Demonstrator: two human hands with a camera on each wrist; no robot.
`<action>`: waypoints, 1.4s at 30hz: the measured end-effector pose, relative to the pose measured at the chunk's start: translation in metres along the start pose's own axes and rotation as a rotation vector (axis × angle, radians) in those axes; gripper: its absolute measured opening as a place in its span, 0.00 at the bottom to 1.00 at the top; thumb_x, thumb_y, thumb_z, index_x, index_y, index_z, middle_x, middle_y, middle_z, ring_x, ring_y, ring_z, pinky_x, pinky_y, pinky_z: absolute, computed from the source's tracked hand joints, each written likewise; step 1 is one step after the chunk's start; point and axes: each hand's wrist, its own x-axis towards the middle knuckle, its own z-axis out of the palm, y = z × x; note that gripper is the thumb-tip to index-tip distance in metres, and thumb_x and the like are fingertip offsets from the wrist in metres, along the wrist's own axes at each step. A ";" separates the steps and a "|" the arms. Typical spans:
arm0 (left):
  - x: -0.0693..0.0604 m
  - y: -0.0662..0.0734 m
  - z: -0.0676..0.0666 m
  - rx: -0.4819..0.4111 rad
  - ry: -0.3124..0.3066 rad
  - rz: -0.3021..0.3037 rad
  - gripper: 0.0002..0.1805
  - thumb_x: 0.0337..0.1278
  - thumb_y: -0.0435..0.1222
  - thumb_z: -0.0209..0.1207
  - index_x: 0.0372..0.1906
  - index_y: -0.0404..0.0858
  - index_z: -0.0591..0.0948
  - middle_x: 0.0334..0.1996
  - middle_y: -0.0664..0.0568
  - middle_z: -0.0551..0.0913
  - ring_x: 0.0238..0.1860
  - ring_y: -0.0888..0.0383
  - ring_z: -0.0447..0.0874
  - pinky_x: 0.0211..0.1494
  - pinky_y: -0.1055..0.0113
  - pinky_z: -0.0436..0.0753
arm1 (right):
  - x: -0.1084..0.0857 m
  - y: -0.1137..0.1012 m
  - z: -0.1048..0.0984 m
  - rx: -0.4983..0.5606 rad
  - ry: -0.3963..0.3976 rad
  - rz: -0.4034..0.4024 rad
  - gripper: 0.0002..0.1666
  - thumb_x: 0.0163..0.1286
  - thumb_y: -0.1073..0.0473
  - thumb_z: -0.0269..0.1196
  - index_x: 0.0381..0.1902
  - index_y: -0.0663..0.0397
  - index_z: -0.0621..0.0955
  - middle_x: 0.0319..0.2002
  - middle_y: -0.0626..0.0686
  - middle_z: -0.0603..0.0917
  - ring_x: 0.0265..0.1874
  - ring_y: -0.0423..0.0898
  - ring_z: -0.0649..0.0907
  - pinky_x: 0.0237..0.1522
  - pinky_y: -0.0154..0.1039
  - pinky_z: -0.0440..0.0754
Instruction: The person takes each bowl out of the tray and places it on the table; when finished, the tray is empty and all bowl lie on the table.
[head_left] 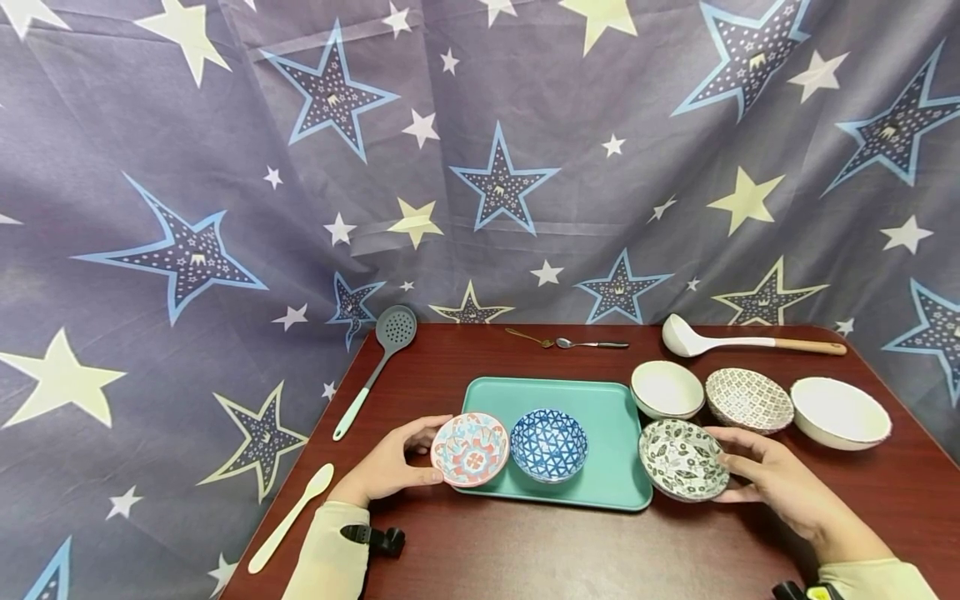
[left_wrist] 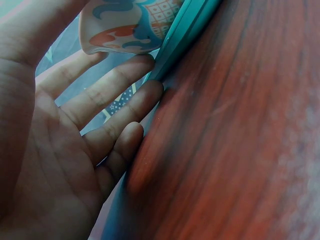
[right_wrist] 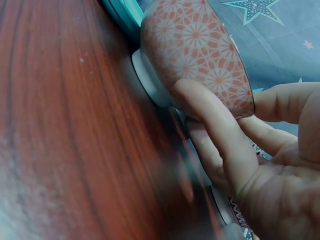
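At the tray's left end, my left hand (head_left: pixel 390 460) touches the side of a red-and-blue patterned bowl (head_left: pixel 470 450). Its fingers (left_wrist: pixel 115 90) look extended, spread and only slightly bent in the left wrist view. My right hand (head_left: pixel 776 479) grips the right side of a bowl with a green leaf pattern inside (head_left: pixel 684 460); its outside (right_wrist: pixel 195 55) shows red flowers. Thumb and fingers (right_wrist: pixel 215 120) press on its rim and lower side. That bowl is just right of the teal tray (head_left: pixel 611 492). A blue-and-white bowl (head_left: pixel 549 446) stands on the tray between the hands.
A white bowl (head_left: pixel 667 389), a brown-patterned bowl (head_left: pixel 750 400) and a larger white bowl (head_left: pixel 840 412) stand at the right. Behind lie a ladle (head_left: pixel 686 340) and two small spoons (head_left: pixel 592 343). A slotted turner (head_left: pixel 396 329) and a pale spoon (head_left: pixel 292 518) lie left.
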 end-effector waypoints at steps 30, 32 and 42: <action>0.000 0.001 -0.001 -0.014 -0.007 -0.019 0.45 0.54 0.38 0.78 0.77 0.46 0.71 0.52 0.54 0.86 0.53 0.53 0.85 0.56 0.58 0.81 | 0.002 0.001 0.002 0.008 0.032 0.010 0.23 0.84 0.68 0.51 0.68 0.45 0.80 0.57 0.48 0.83 0.48 0.49 0.88 0.43 0.53 0.88; 0.000 0.001 -0.001 -0.011 -0.006 -0.017 0.45 0.54 0.38 0.78 0.77 0.46 0.71 0.52 0.54 0.86 0.52 0.53 0.85 0.56 0.57 0.81 | 0.002 0.001 0.002 0.010 0.032 0.010 0.23 0.84 0.68 0.51 0.68 0.45 0.80 0.57 0.47 0.83 0.48 0.49 0.88 0.43 0.53 0.88; 0.000 0.002 0.000 -0.008 -0.003 -0.003 0.45 0.54 0.38 0.78 0.77 0.44 0.71 0.52 0.53 0.86 0.52 0.53 0.85 0.55 0.57 0.82 | 0.001 0.001 0.003 -0.088 0.086 0.007 0.22 0.83 0.67 0.53 0.68 0.48 0.80 0.55 0.45 0.85 0.45 0.46 0.88 0.42 0.49 0.89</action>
